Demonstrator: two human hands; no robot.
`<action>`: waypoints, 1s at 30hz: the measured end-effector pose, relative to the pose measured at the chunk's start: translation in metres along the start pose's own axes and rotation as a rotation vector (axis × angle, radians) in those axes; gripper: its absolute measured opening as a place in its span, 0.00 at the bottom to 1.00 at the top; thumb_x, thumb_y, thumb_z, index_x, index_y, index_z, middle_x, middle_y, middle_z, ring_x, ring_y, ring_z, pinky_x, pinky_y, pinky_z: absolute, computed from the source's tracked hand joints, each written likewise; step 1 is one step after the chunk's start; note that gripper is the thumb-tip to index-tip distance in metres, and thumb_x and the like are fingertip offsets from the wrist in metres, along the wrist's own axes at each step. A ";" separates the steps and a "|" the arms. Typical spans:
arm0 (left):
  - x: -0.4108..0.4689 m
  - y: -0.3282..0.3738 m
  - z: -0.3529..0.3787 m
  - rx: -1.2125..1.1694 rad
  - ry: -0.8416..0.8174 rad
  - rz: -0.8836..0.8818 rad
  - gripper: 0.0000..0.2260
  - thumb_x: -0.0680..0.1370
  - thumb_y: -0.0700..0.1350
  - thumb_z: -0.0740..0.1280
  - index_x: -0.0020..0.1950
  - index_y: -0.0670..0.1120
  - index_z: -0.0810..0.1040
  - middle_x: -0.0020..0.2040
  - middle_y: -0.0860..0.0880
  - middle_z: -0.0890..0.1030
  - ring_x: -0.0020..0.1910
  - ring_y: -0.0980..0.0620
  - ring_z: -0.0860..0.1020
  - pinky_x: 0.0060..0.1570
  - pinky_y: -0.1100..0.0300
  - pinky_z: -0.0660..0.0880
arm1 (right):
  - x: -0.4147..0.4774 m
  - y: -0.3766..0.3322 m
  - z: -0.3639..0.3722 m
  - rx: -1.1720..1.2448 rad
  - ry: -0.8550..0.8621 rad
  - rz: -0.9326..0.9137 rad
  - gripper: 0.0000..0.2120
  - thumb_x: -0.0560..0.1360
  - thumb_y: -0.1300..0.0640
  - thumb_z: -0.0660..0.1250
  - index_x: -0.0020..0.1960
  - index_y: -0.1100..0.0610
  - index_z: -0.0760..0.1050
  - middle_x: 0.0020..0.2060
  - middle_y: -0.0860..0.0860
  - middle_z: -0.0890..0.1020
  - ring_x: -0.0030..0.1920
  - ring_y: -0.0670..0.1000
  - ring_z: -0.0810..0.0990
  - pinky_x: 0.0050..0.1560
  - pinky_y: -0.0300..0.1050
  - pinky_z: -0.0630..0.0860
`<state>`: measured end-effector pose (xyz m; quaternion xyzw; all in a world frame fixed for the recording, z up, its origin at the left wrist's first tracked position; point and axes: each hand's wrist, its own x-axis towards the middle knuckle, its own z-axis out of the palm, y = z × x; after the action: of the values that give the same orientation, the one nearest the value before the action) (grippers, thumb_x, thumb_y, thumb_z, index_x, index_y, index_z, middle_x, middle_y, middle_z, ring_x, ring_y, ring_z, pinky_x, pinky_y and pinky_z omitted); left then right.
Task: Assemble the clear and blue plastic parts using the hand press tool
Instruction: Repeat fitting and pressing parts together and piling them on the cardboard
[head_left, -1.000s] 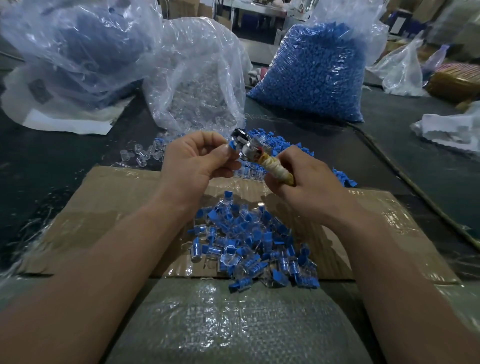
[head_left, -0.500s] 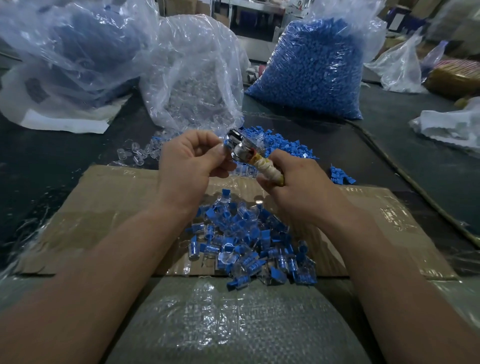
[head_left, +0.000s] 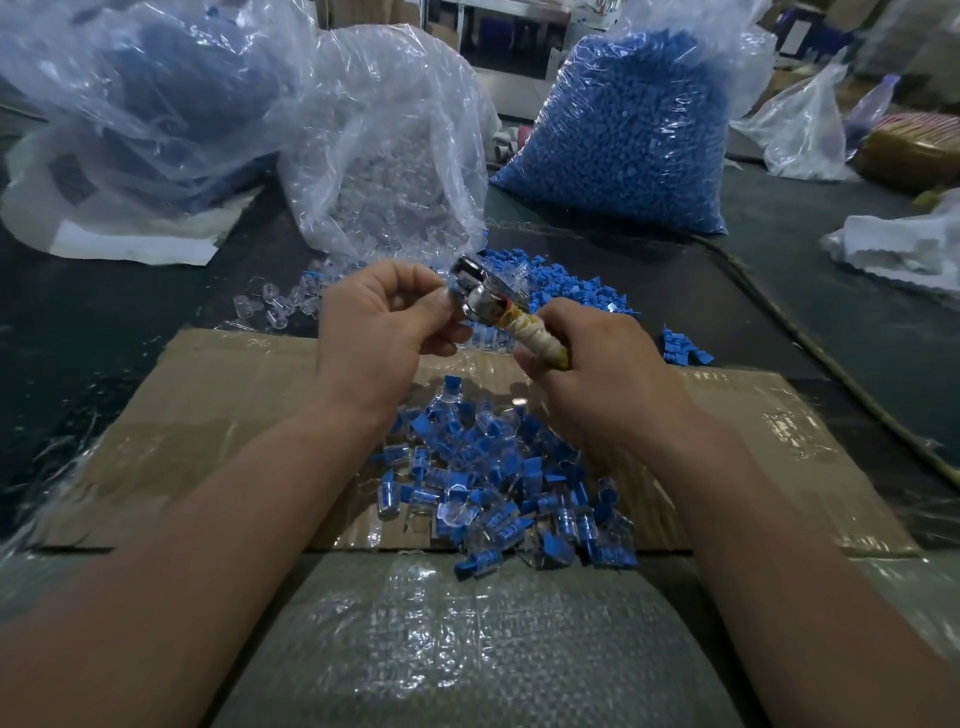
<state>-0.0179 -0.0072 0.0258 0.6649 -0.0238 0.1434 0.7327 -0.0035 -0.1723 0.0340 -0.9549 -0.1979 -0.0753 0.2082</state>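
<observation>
My right hand (head_left: 597, 374) grips the tape-wrapped handle of the metal hand press tool (head_left: 493, 306), whose shiny head points up and left. My left hand (head_left: 384, 322) pinches something small right at the tool's head; the piece itself is hidden by my fingertips. Below both hands, a heap of joined clear and blue parts (head_left: 498, 483) lies on a sheet of cardboard (head_left: 218, 415). Loose blue parts (head_left: 576, 296) and loose clear parts (head_left: 275, 306) lie on the dark table beyond the cardboard.
Three plastic bags stand at the back: one of blue parts (head_left: 623, 130), one of clear parts (head_left: 389, 171) and a crumpled bluish one (head_left: 145, 104). White bags (head_left: 904, 244) sit at the right. A bubble-wrapped bundle (head_left: 467, 649) lies nearest me.
Both hands with the tool have stayed close together, shifting slightly down and left in view. The left fingertips remain at the tool's head.
</observation>
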 end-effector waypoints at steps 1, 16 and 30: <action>0.000 0.000 -0.001 0.001 0.002 -0.007 0.07 0.75 0.31 0.64 0.40 0.42 0.75 0.33 0.46 0.80 0.28 0.56 0.79 0.31 0.65 0.77 | 0.000 0.001 -0.001 0.012 -0.001 -0.005 0.05 0.75 0.51 0.64 0.44 0.50 0.68 0.34 0.42 0.70 0.35 0.42 0.67 0.32 0.39 0.61; 0.003 0.008 -0.013 0.138 -0.339 -0.263 0.02 0.63 0.42 0.71 0.35 0.45 0.80 0.31 0.48 0.82 0.19 0.59 0.67 0.19 0.69 0.64 | 0.003 0.033 -0.031 -0.057 -0.271 0.166 0.09 0.66 0.51 0.73 0.44 0.50 0.76 0.37 0.45 0.78 0.38 0.44 0.73 0.36 0.42 0.68; 0.019 -0.009 -0.018 0.421 0.051 -0.004 0.08 0.74 0.35 0.66 0.44 0.47 0.81 0.37 0.53 0.80 0.28 0.64 0.74 0.29 0.73 0.70 | 0.001 0.034 -0.030 -0.041 -0.443 0.253 0.29 0.60 0.45 0.77 0.56 0.45 0.68 0.43 0.37 0.69 0.45 0.42 0.69 0.42 0.42 0.66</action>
<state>-0.0004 0.0135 0.0193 0.7993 0.0264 0.1607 0.5784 0.0091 -0.2133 0.0490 -0.9693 -0.1162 0.1585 0.1479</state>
